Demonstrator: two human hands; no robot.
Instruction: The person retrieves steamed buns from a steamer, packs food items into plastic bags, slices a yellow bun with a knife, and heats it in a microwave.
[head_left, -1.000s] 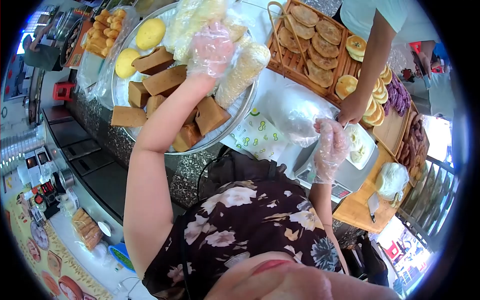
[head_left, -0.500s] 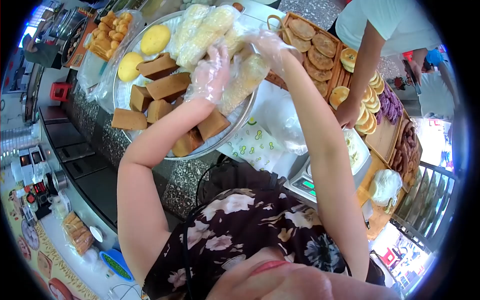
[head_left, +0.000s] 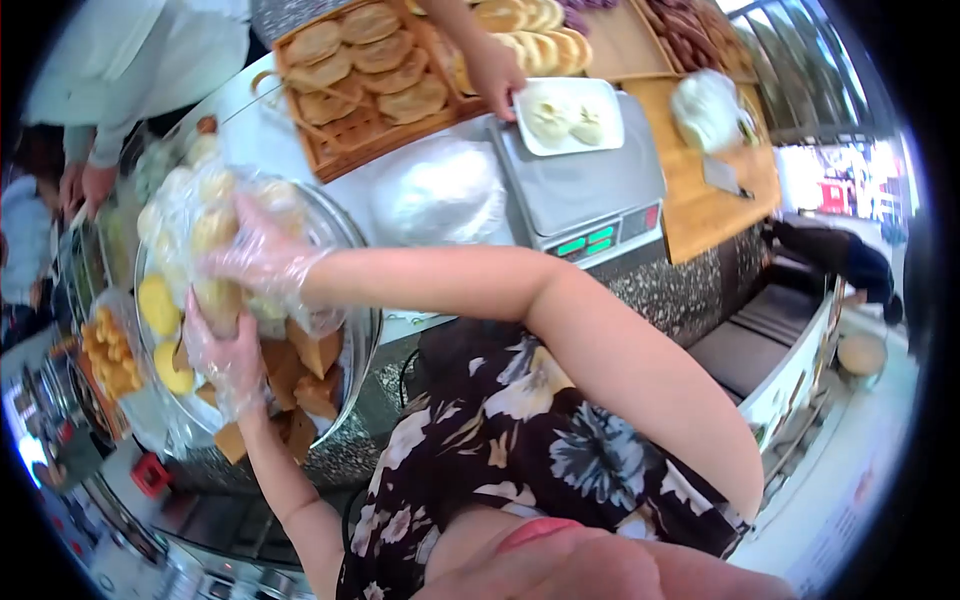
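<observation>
Both my hands wear clear plastic gloves over a large round metal tray [head_left: 368, 372]. My left hand [head_left: 226, 362] grips the lower end of a plastic-wrapped pale roll [head_left: 218, 300], thumb and fingers on either side. Just above it, my right hand [head_left: 262, 245] is closed on the bagged rolls [head_left: 212, 228], its fingertips partly hidden by shiny plastic. Two yellow buns [head_left: 160, 305] lie at the tray's left side. Brown cake blocks [head_left: 283, 372] lie to the right of and below my left hand.
A person's hand [head_left: 497, 75] touches a white dish [head_left: 572, 117] of pale buns on a scale [head_left: 585, 190]. Nearby are a clear plastic bag [head_left: 440, 190], a wicker tray [head_left: 335, 150] of flatbreads, and a knife [head_left: 722, 177]. Another person [head_left: 130, 75] stands upper left.
The view has turned, putting the metal tray farther left. My right hand has moved from the scale side to the bagged rolls. The other person's hand now touches the white dish.
</observation>
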